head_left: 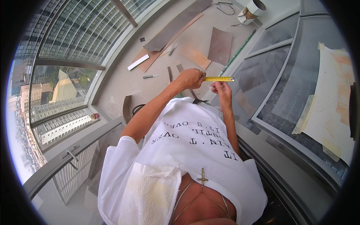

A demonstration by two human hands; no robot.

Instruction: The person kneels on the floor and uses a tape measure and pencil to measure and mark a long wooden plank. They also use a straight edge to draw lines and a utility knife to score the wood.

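My left hand is closed around a tape measure, whose case is hidden in the grip. From it a short length of yellow blade runs out to the right, its hooked end free. Just below the blade, my right hand is raised with its fingers bent and slightly apart. Nothing shows between those fingers, and whether they touch the blade is hard to make out. Beneath both hands, narrow dark strips lie on the floor, partly covered by my left arm.
Long brown boards, a square brown sheet, a white strip and a utility knife lie on the floor ahead. A green rod and white bucket are far right. Windows flank the left, glass panels the right.
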